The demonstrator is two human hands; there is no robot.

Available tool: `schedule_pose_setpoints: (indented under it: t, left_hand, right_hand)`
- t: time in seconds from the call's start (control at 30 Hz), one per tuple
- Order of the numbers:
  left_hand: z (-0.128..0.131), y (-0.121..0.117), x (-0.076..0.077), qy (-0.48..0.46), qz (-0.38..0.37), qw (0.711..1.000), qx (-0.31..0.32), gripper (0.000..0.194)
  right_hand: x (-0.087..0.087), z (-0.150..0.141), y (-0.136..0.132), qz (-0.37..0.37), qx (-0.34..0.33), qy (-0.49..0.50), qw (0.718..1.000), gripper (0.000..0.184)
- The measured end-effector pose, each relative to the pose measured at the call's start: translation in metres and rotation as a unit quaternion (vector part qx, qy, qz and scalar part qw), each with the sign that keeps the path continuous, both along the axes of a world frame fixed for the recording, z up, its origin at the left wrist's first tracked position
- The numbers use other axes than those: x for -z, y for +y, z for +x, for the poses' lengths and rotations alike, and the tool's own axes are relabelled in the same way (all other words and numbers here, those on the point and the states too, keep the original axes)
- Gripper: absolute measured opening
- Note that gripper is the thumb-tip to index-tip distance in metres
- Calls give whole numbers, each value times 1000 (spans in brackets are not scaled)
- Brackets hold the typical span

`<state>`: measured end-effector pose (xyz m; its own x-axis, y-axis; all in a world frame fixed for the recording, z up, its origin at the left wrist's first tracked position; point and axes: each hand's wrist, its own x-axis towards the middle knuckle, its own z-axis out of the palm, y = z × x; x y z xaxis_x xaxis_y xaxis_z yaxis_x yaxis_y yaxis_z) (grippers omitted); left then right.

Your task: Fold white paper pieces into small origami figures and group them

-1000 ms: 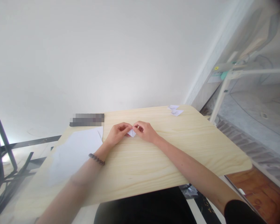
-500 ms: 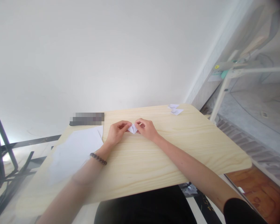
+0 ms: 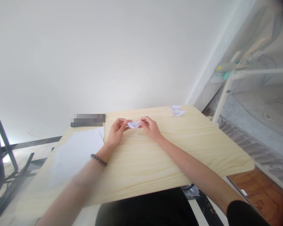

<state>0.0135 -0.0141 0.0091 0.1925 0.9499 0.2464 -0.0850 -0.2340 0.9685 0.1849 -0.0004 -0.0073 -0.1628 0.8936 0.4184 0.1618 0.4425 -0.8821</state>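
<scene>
A small folded white paper (image 3: 134, 125) is stretched between my two hands, over the middle of the table. My left hand (image 3: 118, 130) pinches its left end between thumb and fingers. At the right end, the thumb and fingertips of my right hand (image 3: 151, 128) are closed on it. The paper looks long and low, with creased flaps; its ends are hidden by my fingers. Two folded white paper pieces (image 3: 178, 113) lie near the far right corner of the table.
The light wooden table (image 3: 141, 163) stands against a white wall. A stack of white paper sheets (image 3: 77, 153) lies on its left, partly under my left forearm. Behind the stack is a dark, blurred-out flat object (image 3: 88, 120). A white metal frame (image 3: 223, 100) rises at the right.
My hands have moved slightly apart and up from the table. The folded paper has gone from a downward-pointing triangle to a wider, flatter shape between them.
</scene>
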Motion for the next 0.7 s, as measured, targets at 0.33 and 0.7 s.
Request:
schedule_pose_setpoints:
  t: [0.33,0.7]
  left_hand:
    - [-3,-2,0,111,38,993,-8,24]
    - [-6,-3,0,238,140,961,-3,28]
  right_hand:
    - [-4,1,-6,40,-13,-39,998,23]
    - [-3,3,-5,48,-20,-61,997,23]
